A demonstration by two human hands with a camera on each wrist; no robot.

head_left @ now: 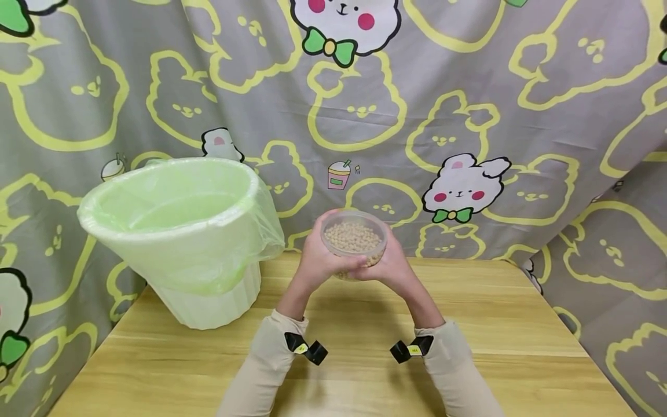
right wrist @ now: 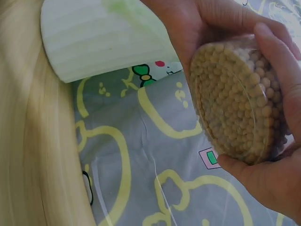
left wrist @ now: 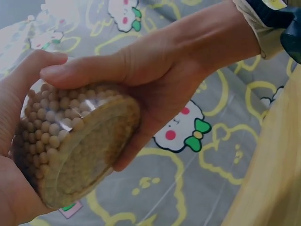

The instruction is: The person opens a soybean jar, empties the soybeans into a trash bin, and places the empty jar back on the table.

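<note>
A clear round plastic tub (head_left: 354, 234), filled with small round beige beans (right wrist: 235, 101), is held up above the wooden table near its back edge. My left hand (head_left: 319, 255) grips it from the left side, and my right hand (head_left: 393, 260) grips it from the right. The thumbs meet across the near side of the tub. In the left wrist view, the underside of the tub (left wrist: 89, 150) shows the beans through the plastic, with the right hand (left wrist: 155, 70) curled round its wall. The right wrist view shows the tub tilted between both palms.
A white bin (head_left: 224, 295) lined with a pale green plastic bag (head_left: 208, 255) stands on the left of the wooden table (head_left: 359, 359). A grey patterned curtain (head_left: 292, 116) hangs behind the table and along its sides. Each sleeved wrist carries a small black camera (head_left: 315, 352).
</note>
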